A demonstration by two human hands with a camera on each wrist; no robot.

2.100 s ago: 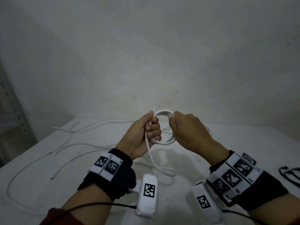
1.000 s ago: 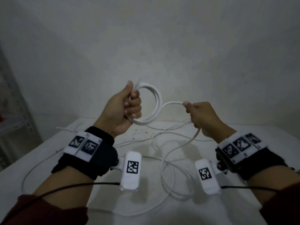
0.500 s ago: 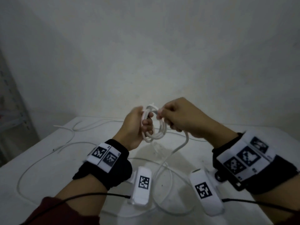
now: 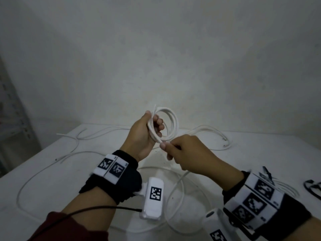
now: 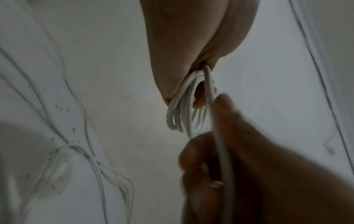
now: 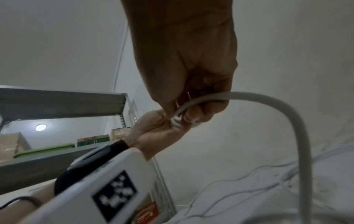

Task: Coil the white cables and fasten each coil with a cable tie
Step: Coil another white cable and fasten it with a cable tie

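Note:
My left hand (image 4: 149,129) grips a small coil of white cable (image 4: 171,124) above the white table (image 4: 52,171), its loops standing upright beyond the fingers. The same coil (image 5: 184,115) hangs under the left palm in the left wrist view. My right hand (image 4: 180,150) pinches the cable's free run (image 4: 175,190) just below the coil. That run (image 6: 287,115) arcs from the right fingers down to the table, where it lies in a wide loop.
More loose white cables (image 4: 212,134) trail over the table at the back right and on the left (image 4: 52,164). Black cable ties (image 4: 312,187) lie at the right edge. A grey metal shelf (image 6: 57,98) with boxes stands on the left.
A second ago the hands were apart, the right drawing out cable. They came together, another turn joined the coil, and the right hand now sits just below it.

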